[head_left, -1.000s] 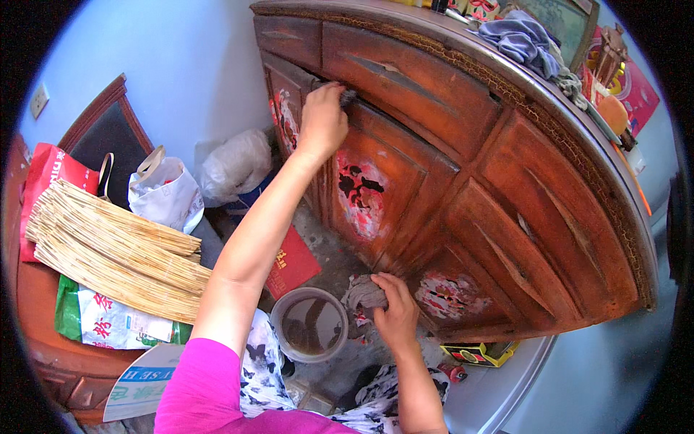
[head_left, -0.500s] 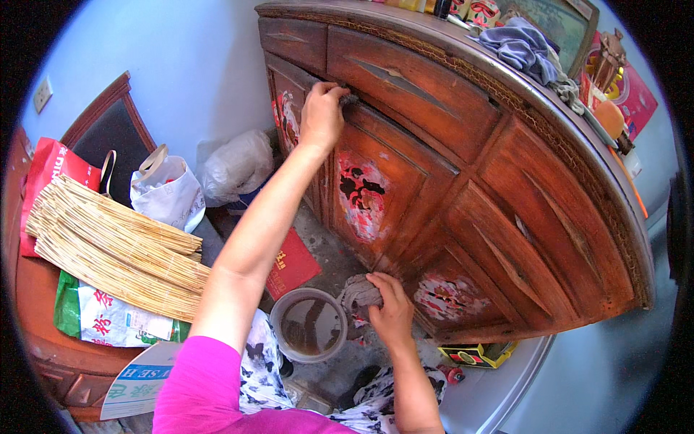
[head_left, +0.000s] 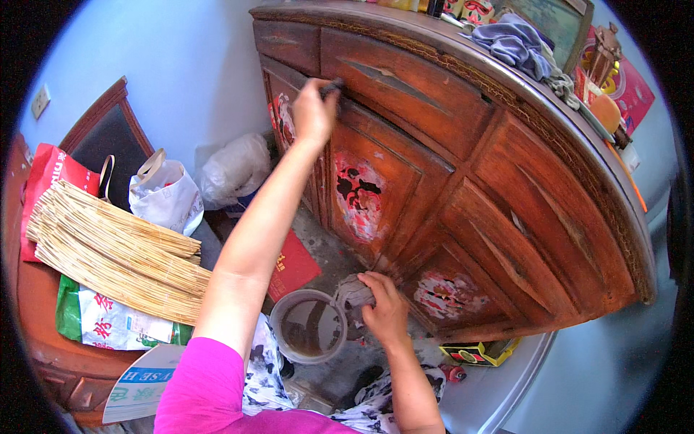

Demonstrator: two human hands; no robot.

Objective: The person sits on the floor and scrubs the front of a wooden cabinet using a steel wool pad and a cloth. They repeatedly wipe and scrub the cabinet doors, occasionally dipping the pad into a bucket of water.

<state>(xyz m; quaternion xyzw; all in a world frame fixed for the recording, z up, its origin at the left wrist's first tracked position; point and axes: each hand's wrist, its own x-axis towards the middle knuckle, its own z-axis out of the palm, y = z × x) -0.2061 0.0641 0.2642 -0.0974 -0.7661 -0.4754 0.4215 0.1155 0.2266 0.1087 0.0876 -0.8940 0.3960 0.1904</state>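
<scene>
My left hand [head_left: 314, 116] reaches up to the wooden cabinet [head_left: 463, 192] and grips a small dark scrubbing pad [head_left: 332, 87]. It is at the edge between the upper drawers and the doors; the fingers are slightly blurred. Lower down, my right hand [head_left: 386, 309] is closed on a grey rag [head_left: 353, 293], which hangs against the rim of a pale bucket [head_left: 275, 334] of murky brown water. Patchy red, white and black pictures, partly worn away, mark the cabinet's door panels, one of them a left door panel [head_left: 359, 195].
On the left, a bundle of thin straw-coloured sticks [head_left: 116, 246] lies over bags on a reddish wooden piece of furniture [head_left: 36, 311]. A white bag [head_left: 170, 195] and a plastic-wrapped bundle [head_left: 235, 170] are near the wall. Cloths [head_left: 515, 45] and a frame [head_left: 567, 32] crowd the cabinet top.
My left hand has shifted a little to the left along the cabinet with the scrubbing pad. My right hand has stayed almost in place with the rag.
</scene>
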